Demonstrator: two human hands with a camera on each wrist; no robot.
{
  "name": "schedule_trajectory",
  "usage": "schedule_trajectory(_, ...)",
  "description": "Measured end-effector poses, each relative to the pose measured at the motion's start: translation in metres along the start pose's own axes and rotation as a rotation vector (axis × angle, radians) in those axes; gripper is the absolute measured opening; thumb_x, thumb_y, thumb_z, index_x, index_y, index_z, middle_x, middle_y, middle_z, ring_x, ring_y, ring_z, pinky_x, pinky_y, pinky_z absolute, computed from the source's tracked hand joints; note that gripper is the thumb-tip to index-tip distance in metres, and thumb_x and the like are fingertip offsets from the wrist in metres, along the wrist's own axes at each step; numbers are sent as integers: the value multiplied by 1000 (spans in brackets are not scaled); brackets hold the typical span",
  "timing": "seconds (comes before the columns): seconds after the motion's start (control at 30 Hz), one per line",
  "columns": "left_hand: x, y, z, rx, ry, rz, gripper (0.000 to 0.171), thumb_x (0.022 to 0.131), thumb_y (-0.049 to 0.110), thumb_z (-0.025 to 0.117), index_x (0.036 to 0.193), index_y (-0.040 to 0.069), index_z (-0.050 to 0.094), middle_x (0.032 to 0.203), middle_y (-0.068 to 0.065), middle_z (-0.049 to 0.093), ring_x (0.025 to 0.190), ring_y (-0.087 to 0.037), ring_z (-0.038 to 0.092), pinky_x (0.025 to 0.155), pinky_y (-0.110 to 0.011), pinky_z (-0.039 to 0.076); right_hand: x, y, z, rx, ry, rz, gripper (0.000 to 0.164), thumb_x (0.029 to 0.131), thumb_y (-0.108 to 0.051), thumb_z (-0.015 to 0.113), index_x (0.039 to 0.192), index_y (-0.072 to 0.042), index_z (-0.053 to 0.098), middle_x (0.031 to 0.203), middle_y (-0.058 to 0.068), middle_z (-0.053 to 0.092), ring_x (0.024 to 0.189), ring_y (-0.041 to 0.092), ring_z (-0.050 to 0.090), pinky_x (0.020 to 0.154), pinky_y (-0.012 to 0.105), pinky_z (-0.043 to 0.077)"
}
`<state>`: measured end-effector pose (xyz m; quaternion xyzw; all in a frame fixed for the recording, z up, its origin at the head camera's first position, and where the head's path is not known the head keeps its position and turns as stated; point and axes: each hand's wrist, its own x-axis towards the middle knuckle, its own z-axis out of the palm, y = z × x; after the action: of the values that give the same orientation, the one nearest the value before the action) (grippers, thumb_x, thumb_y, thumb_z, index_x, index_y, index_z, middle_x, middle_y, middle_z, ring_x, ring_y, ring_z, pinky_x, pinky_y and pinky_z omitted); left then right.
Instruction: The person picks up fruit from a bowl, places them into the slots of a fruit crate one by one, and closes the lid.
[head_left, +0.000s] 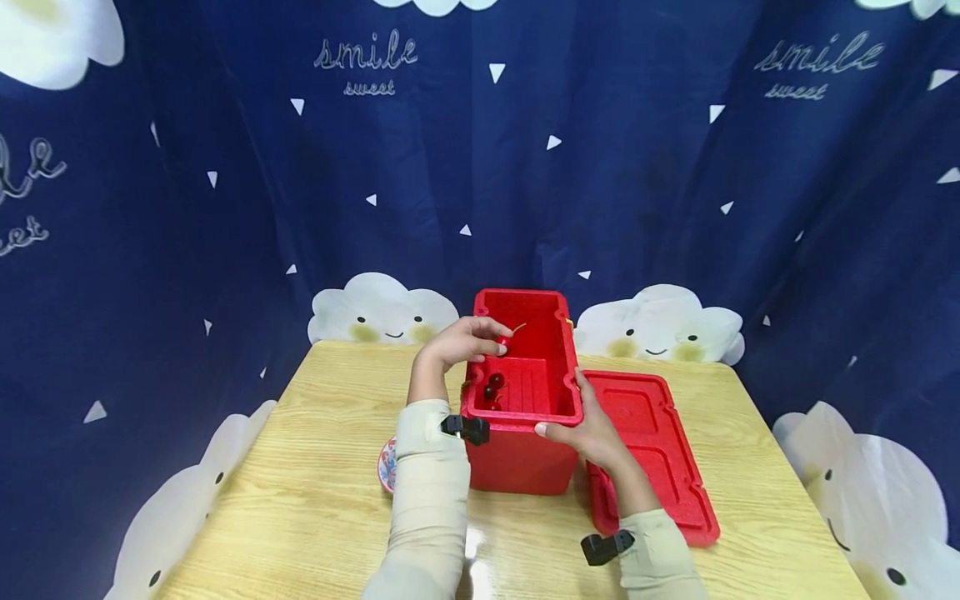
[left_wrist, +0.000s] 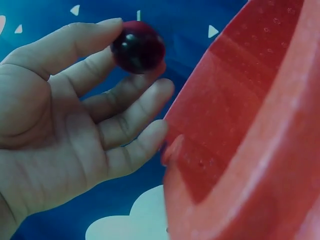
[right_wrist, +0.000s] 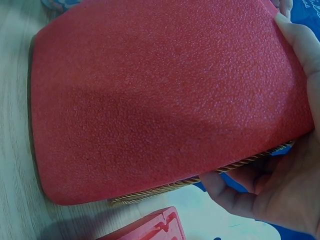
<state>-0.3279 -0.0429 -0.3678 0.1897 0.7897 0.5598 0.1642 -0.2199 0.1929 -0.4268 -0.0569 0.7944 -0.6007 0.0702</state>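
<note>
Between thumb and fingers my left hand (head_left: 467, 340) pinches a dark red cherry (left_wrist: 138, 47) by its round body, its stem pointing away. That hand is over the left rim of a red foam box (head_left: 519, 454), which stands without its lid on the table. Several more cherries (head_left: 493, 387) lie on the box floor near its front left corner. My right hand (head_left: 600, 429) grips the box's front right corner, thumb on the front rim and fingers along the right side, near a gold twisted cord (right_wrist: 165, 190).
A red lid (head_left: 660, 454) lies on the wooden table (head_left: 315, 492) right of the box, partly under my right forearm. A patterned plate (head_left: 387, 465) is mostly hidden behind my left sleeve. A dark blue curtain (head_left: 480, 167) with clouds hangs behind.
</note>
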Motion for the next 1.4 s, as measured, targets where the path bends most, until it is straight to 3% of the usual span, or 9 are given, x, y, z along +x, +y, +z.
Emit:
schedule_trajectory(0.4,19,2,2,-19,-211,-86,35,80,3,67,115,-2,61,101,-9,62,94,-28,58,80,-36,50,0,-1,1,14,-4,-16,110,68,-18,81,148,-13,6,137,17,33,123,39,36,83,43,49)
schedule_trajectory(0.7,35,1,12,-18,-283,-160,34,80,0,68,113,-2,62,92,-8,65,79,-18,58,72,-30,51,13,28,-1,-10,21,-45,112,66,-27,83,148,-20,7,135,10,36,122,36,38,81,41,49)
schedule_trajectory(0.97,44,-3,16,-37,-342,-221,38,78,-1,69,114,-4,62,94,-9,64,84,-20,58,82,-41,49,12,24,-1,-11,9,-47,112,68,-24,82,149,-19,5,137,12,35,121,35,38,81,42,49)
schedule_trajectory(1.17,45,-4,17,-37,-356,-231,39,77,-2,69,115,-5,61,91,-9,65,85,-20,58,85,-44,47,17,31,0,-36,35,-46,112,66,-29,83,148,-22,8,134,10,37,119,32,40,80,41,50)
schedule_trajectory(1.4,40,3,13,20,-299,-220,33,76,5,72,109,3,64,98,-8,64,90,-23,59,83,-41,48,20,34,-1,-3,12,-45,113,67,-25,84,148,-22,6,138,12,33,123,37,36,80,42,50)
